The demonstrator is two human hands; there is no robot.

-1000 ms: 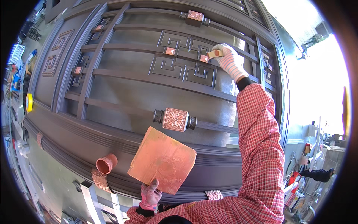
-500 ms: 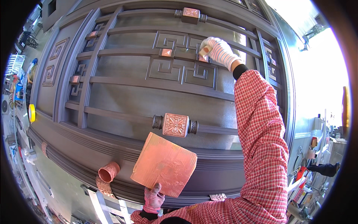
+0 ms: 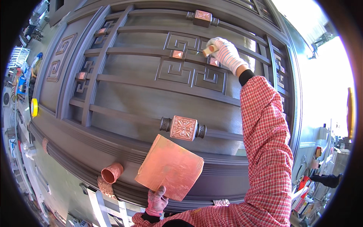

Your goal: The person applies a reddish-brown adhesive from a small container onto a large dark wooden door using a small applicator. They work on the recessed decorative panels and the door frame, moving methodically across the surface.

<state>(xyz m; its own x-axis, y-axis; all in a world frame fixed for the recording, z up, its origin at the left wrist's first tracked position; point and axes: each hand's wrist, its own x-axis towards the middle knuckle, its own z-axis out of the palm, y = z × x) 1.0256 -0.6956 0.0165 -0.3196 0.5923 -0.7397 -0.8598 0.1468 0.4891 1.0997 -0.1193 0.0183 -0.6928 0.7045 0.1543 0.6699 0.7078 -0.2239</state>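
My left hand, in a stained pink glove, grips the lower edge of a square board smeared with copper-coloured paint, thumb on top. At the upper right, my right hand, in a striped white glove, is closed around a small beige block with a reddish patch on its end; its exact kind is unclear. This hand is over a small copper-coloured square in the raised fretwork of a large dark panel, and partly covers it. Another copper-coloured square lies to its left.
A copper-coloured patterned block sits on a lower bar, a similar block on the top one. A copper-stained cup rests on the panel's near ledge. Yellow tape is at the left edge. A white ladder stands below.
The view has shifted slightly, so the panel appears a little further right. My right hand has drawn slightly away from the copper-coloured square, block still held. My left hand keeps the board.
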